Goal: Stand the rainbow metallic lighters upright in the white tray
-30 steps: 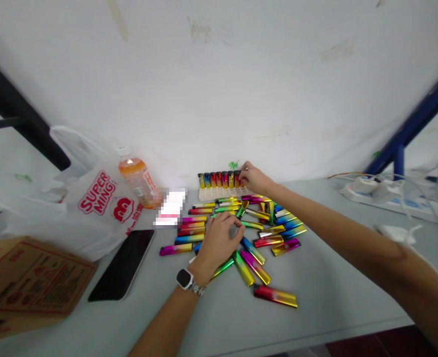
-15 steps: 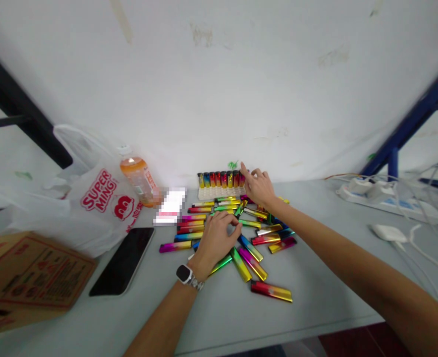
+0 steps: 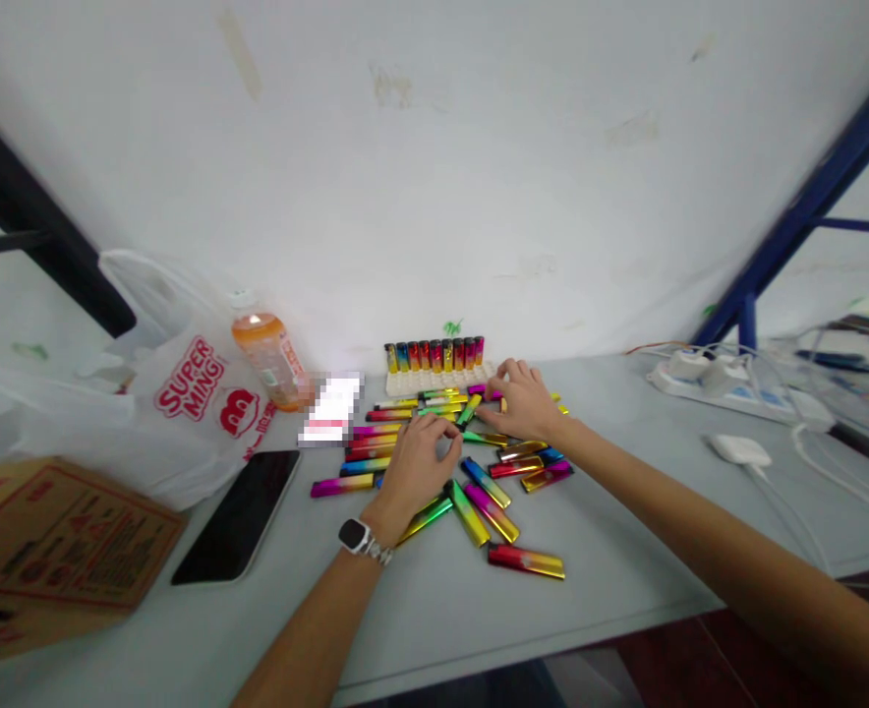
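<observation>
From the head camera, the left hand point(image 3: 424, 457) lies low over the loose metallic cigarette lighters point(image 3: 486, 482), half curled, thumb parted from the index finger, with nothing seen in its grip. The right hand point(image 3: 527, 401) reaches into the lighters' far side, fingers bent down; whether it has hold of one, I cannot tell. Lighters lie beneath and between both hands, and a red-and-gold lighter point(image 3: 526, 561) sits nearer the person. Beyond the hands, a white perforated rack point(image 3: 438, 382) bears a row of upright lighters point(image 3: 435, 356). Each should feel light, stiff and slick on its shiny sleeve, so a pinch across the flat sides near the dark top seems best. Behind the rack, the wall point(image 3: 441, 177) limits reach. Left of the left hand is a dark smartphone point(image 3: 239, 516); well right of the right hand, a power strip point(image 3: 744, 393). The bench point(image 3: 626, 560) has its front edge below both hands.
</observation>
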Tool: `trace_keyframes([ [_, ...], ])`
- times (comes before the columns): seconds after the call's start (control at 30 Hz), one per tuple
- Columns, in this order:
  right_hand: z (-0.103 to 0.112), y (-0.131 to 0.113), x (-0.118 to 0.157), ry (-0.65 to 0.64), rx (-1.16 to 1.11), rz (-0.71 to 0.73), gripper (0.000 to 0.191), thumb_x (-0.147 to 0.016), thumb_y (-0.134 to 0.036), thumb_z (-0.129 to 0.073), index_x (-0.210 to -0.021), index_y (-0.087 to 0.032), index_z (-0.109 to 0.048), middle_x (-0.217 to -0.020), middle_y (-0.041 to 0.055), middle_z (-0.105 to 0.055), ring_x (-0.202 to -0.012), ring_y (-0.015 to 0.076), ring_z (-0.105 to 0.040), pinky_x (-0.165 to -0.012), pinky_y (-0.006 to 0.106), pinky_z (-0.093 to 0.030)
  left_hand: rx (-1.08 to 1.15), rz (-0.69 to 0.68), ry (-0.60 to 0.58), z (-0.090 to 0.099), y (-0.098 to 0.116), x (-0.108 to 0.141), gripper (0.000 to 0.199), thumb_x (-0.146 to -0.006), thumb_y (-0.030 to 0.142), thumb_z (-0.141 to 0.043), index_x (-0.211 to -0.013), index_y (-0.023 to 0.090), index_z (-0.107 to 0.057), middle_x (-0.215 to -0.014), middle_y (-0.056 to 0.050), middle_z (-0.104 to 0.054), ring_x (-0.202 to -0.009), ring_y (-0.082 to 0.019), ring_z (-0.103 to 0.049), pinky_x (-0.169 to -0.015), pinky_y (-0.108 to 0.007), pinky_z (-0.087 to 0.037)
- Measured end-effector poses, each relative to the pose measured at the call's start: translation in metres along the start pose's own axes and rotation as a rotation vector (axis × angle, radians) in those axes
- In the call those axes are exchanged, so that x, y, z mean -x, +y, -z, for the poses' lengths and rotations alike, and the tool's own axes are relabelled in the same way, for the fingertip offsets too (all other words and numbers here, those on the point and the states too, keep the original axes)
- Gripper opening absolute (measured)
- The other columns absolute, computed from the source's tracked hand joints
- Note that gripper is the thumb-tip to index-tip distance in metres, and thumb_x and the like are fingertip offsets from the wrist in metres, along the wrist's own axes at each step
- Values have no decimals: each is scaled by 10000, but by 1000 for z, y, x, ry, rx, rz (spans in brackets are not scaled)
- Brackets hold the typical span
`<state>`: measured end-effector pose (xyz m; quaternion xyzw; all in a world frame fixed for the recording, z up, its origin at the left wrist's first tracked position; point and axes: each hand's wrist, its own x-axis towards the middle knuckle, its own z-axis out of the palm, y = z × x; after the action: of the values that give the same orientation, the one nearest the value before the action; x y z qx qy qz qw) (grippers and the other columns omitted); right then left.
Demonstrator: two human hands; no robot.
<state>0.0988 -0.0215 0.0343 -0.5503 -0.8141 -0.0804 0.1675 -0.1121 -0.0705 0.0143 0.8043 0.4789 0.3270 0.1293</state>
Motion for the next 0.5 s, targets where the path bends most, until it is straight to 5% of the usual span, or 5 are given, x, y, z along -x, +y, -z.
trace_keyframes([
  [0.1, -2, -1, 11, -105, 31, -32, 340, -826, -505, -619, -880, -190, -735, -1045, 154, -596, -1063, 329, -499, -904, 431, -360, -5, -8, -9, -1, 3, 0, 101, -900, 212, -568, -832, 202, -642, -929, -38, -675, -950, -234, -610, -869, -390, -443],
  [0.27, -7, 1, 8, -147, -47, -61, 256, -847, -419, -625, -889, -185, -722, -1022, 132, -636, -1039, 302, -535, -900, 418, -356, 47, -4, 12, -2, 2, 0, 107, -905, 231, -567, -850, 195, -651, -910, -44, -661, -936, -222, -605, -872, -381, -458],
  [0.5, -2, -27, 9, 1, -677, 31, 252, -929, -390, -580, -888, -173, -701, -794, 29, -637, -782, 171, -552, -749, 297, -397, 371, 143, 243, -8, 3, -7, 284, -907, 369, -614, -1120, 182, -631, -1097, -87, -682, -937, -192, -650, -849, -327, -520],
])
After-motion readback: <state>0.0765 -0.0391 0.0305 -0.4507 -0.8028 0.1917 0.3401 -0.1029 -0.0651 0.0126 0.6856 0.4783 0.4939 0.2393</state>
